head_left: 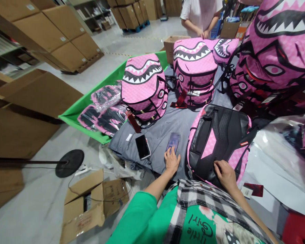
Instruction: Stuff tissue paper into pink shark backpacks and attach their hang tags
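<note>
My left hand (172, 160) is open, its fingers stretched out onto the lower part of a lit phone (172, 143) lying on the grey cloth. My right hand (224, 171) rests with curled fingers on the black back panel of a pink and black backpack (220, 142), which lies flat in front of me; whether anything is between those fingers I cannot tell. A second phone (142, 147), its screen dark and a cable at its lower end, lies to the left. Pink shark-mouth backpacks (144, 88) stand upright beyond the phones, with red tags hanging from them.
A green bin (96, 135) at the left holds plastic-wrapped backpacks. Clear plastic and white sheets (277, 176) lie at the right. An open carton (91, 203) and a round black stand base (69, 163) are on the floor. Another person (200, 17) stands across the table.
</note>
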Demonstrator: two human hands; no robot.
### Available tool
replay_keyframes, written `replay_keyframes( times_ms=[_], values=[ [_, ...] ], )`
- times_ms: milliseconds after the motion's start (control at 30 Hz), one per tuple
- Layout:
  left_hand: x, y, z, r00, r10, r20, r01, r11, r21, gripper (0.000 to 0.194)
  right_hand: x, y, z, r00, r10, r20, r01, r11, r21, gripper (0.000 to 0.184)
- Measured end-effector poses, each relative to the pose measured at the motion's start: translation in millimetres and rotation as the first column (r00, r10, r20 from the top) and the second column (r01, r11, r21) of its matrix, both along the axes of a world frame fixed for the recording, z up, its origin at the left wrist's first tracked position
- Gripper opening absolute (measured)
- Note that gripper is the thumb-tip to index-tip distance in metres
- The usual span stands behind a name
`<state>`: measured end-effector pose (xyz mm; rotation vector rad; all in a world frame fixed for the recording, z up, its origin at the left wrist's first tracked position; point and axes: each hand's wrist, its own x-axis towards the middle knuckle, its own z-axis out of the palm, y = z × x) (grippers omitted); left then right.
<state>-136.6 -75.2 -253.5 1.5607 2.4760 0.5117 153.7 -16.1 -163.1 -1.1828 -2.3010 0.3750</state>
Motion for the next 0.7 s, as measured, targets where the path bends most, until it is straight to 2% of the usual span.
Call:
replay_keyframes(
  times_ms=[300, 700],
  values=[
    [-5.6, -32.8, -1.8, 0.999, -0.003, 0.039, 0.003, 1.0, -0.004, 0.052, -0.7, 2.4, -2.7, 1.0, 0.015, -0.002, -0.015, 0.998, 0.055, 0.028],
    [-8.5, -15.6, -3.8, 0.997, 0.006, 0.079, -0.007, 1.0, 0.014, 0.053, 0.2, 2.3, -1.1, 1.0, 0.01, 0.003, -0.01, 1.0, 0.018, 0.025]
  ],
)
